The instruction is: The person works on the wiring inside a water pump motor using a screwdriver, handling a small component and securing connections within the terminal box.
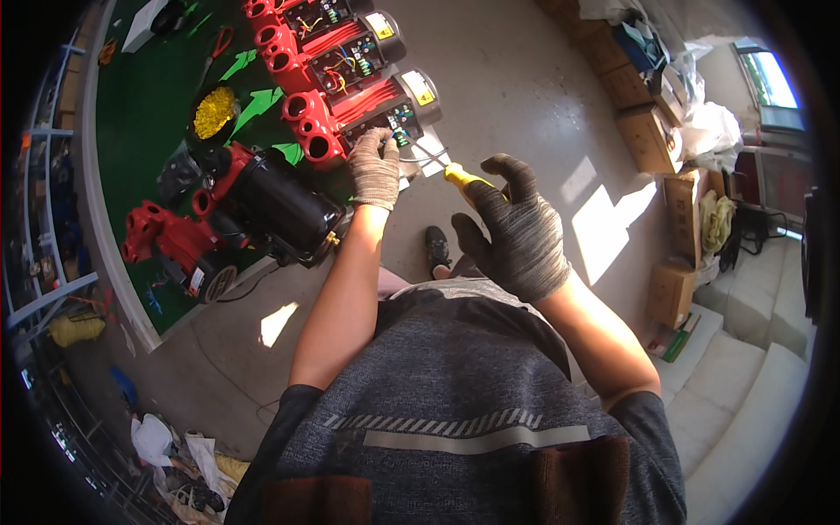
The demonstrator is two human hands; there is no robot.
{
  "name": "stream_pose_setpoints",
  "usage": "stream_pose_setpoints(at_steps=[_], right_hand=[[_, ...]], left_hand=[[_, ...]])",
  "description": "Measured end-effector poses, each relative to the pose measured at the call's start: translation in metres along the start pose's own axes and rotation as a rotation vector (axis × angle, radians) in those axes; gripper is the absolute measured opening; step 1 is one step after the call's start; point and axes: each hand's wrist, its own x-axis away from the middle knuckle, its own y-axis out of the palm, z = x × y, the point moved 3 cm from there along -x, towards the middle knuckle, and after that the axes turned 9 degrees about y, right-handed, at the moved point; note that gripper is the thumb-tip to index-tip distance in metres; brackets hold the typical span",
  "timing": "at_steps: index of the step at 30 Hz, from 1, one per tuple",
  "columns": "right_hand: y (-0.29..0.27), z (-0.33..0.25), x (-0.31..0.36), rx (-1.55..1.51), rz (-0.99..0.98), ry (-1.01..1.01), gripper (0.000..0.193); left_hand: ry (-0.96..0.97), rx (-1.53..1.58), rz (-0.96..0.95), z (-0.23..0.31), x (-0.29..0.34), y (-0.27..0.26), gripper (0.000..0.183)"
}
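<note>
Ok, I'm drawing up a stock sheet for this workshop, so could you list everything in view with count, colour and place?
Table: one, green, left
Opened pumps: three visible, red and black, table's far right side
Black cylinder: one, black, table's near edge
Small pump: one, mostly red, table's near end
Yellow pieces: many, yellow, in a dark container
Screwdriver: one, yellow handle, right hand
Cardboard boxes: several, brown, right
Plastic bags: several, whitish, among boxes
Window: one, bright, upper right
Floor: one, grey, centre
Lower-left clutter: uncountable, mixed
Shoe: one, dark, below hands
Shirt: one, dark grey, bottom
Left hand: one, grey-brown glove, at nearest opened pump
Right hand: one, dark glove, centre
</note>
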Motion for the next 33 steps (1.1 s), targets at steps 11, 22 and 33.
stream_pose_setpoints(at_steps=[11,22,33], right_hand=[[0.013,0.005,0.003,-0.128,-0.07,0.054,0.039],[0.014,0.007,0.005,-0.055,0.034,0.194,0.029],[0.008,-0.002,-0.001,-0.045,-0.249,0.389,0.045]], left_hand=[[0.158,-0.111,-0.009,0.0,0.0,-0.003,0.015],[0.086,-0.04,-0.055,0.029,0.013,-0.014,0.04],[-0.941,1.46,-0.263,0.124,0.051,0.016,0.04]])
